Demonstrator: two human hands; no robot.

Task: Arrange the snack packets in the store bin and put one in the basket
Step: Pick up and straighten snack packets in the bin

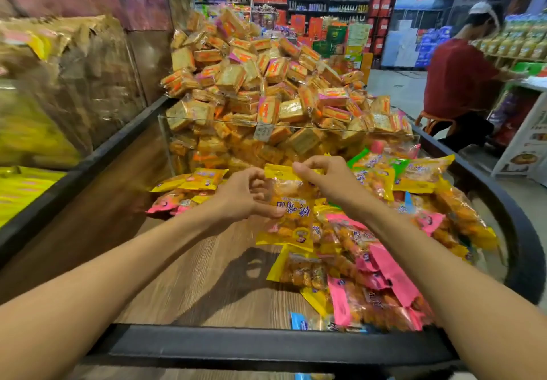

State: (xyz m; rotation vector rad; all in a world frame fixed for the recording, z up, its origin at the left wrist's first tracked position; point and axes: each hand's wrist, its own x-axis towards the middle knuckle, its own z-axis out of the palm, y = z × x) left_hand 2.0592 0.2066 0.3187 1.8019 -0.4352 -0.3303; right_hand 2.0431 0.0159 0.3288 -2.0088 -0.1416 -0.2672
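Observation:
I hold a yellow snack packet (pixel 291 202) upright above the store bin (pixel 266 344), a black-rimmed display with a wood-grain floor. My right hand (pixel 321 177) pinches the packet's top edge. My left hand (pixel 244 196) grips its left side near the middle, thumb on the front. Several yellow, pink and green packets (pixel 370 267) lie heaped on the bin's right side, and a few more packets (pixel 189 190) lie at the back left. No basket is in view.
A clear acrylic divider (pixel 296 126) at the bin's back holds a tall heap of orange cracker packs (pixel 266 84). Another bin of yellow packs (pixel 35 131) stands to the left. A person in a red shirt (pixel 458 84) sits at the right by shelves.

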